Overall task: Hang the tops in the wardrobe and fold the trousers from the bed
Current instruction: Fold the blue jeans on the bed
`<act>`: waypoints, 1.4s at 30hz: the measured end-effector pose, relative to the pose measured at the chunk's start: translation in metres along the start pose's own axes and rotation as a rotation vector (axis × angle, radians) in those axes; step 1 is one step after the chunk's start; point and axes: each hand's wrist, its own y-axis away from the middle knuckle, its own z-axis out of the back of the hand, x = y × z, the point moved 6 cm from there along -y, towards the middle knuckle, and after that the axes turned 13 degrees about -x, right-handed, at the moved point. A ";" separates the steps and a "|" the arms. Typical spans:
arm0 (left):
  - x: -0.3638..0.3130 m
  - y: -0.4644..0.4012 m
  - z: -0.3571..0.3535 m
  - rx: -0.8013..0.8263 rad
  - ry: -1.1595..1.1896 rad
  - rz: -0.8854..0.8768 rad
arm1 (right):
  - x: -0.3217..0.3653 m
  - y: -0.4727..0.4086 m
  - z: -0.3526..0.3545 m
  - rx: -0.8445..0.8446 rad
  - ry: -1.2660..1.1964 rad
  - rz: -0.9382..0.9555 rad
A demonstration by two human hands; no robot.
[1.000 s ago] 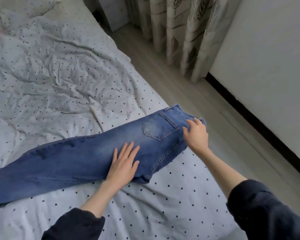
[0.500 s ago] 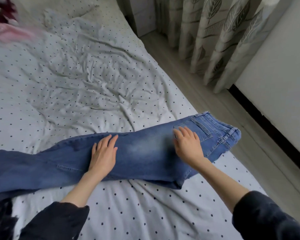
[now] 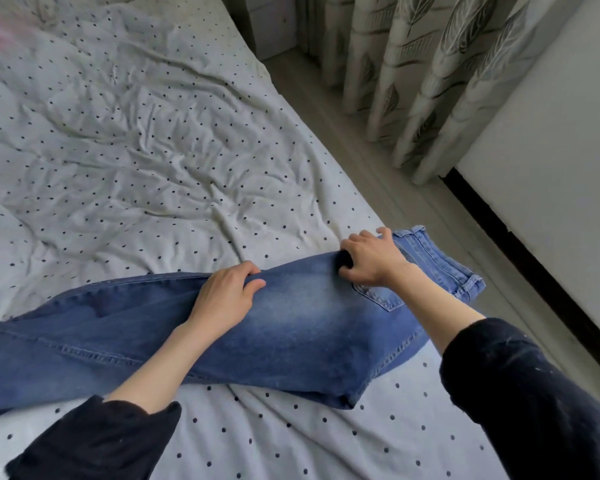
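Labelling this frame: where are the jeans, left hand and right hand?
jeans [image 3: 302, 327], head view, faded thigh.
left hand [image 3: 227, 294], head view, back of hand.
right hand [image 3: 373, 259], head view, back of hand.

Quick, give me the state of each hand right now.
Left hand: fingers curled over the far edge of the jeans, gripping it.
Right hand: gripping the same far edge near the waistband.

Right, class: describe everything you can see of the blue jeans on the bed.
The jeans are mid-blue denim, faded paler across the seat, with a stitched back pocket and belt loops at the waistband. They lie across the dotted bedsheet, waistband at the bed's edge, legs running out of view leftward. The left hand and right hand grip their far edge.
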 end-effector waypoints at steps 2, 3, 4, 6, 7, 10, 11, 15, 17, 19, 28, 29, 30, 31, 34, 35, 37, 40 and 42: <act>-0.017 0.001 -0.007 0.033 0.031 -0.041 | -0.018 0.016 0.015 -0.105 0.035 0.010; -0.025 0.002 -0.011 0.048 0.036 -0.065 | -0.026 0.026 0.021 -0.144 0.049 0.005; -0.034 0.004 -0.016 0.058 0.036 -0.086 | -0.036 0.039 0.026 -0.169 0.058 -0.011; -0.048 0.007 -0.025 0.071 0.017 -0.110 | -0.053 0.066 0.029 -0.187 0.057 -0.058; -0.051 0.008 -0.029 0.078 -0.012 -0.116 | -0.061 0.078 0.026 -0.175 0.065 -0.078; -0.059 0.008 -0.040 0.093 -0.118 -0.161 | -0.088 0.106 0.013 -0.091 0.078 -0.163; -0.059 0.007 -0.042 0.094 -0.140 -0.182 | -0.093 0.110 0.008 -0.082 0.058 -0.183; -0.058 -0.003 -0.044 0.028 -0.169 -0.238 | -0.101 0.109 -0.007 -0.122 0.039 -0.226; -0.059 -0.014 -0.050 0.025 -0.205 -0.263 | -0.105 0.105 -0.013 -0.128 0.047 -0.289; -0.061 -0.024 -0.060 0.074 -0.268 -0.277 | -0.107 0.098 -0.024 -0.055 0.020 -0.374; 0.001 0.009 -0.022 -0.036 -0.316 -0.181 | 0.005 0.100 -0.044 -0.050 -0.221 -0.388; 0.014 0.012 -0.014 -0.035 -0.344 -0.161 | 0.017 0.100 -0.046 -0.035 -0.231 -0.378; 0.034 0.017 0.000 -0.036 -0.377 -0.129 | 0.036 0.096 -0.047 -0.026 -0.245 -0.364; 0.046 0.018 0.008 -0.034 -0.404 -0.107 | 0.045 0.093 -0.047 -0.025 -0.255 -0.356; 0.093 0.025 0.043 -0.038 -0.448 -0.042 | 0.096 0.074 -0.046 -0.047 -0.257 -0.248; 0.101 0.026 0.050 -0.032 -0.441 -0.043 | 0.108 0.071 -0.045 -0.060 -0.235 -0.211; 0.122 0.030 0.070 -0.037 -0.415 -0.031 | 0.144 0.062 -0.045 -0.081 -0.204 -0.143; 0.148 0.038 0.098 -0.034 -0.474 -0.090 | 0.192 0.056 -0.045 -0.109 -0.216 -0.033; 0.162 0.048 0.116 -0.011 -0.534 -0.151 | 0.224 0.053 -0.039 -0.135 -0.238 0.059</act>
